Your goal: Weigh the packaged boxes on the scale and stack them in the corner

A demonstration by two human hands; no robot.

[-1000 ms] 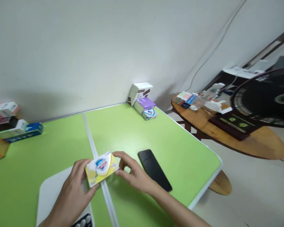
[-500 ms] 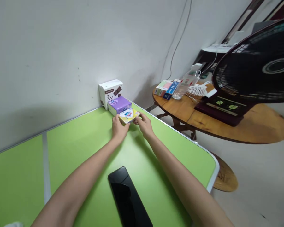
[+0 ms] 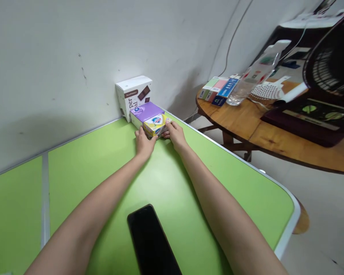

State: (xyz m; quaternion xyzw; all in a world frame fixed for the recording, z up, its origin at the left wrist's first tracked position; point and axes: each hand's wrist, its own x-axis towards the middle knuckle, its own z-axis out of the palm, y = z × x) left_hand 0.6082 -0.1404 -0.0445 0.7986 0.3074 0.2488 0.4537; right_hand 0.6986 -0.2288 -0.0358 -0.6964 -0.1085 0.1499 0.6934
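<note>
Between my two hands is a small yellow-and-white soap box, standing on the green table against the front of a purple pack. My left hand grips its left end, thumb and fingers closed round the near corner. At the other end my right hand holds it, the thumb on top and the fingers curled at the near side. A white box with chocolate pictures rises behind the purple pack, near the wall.
A black phone lies on the table between my forearms. To the right, a round wooden table carries several small boxes, a clear plastic bottle, a white perforated scoop and a dark fan.
The soap box has come down from a tilted hold onto the table, against the purple pack. Both hands moved with it. The view has shifted, with the wooden table farther right.
</note>
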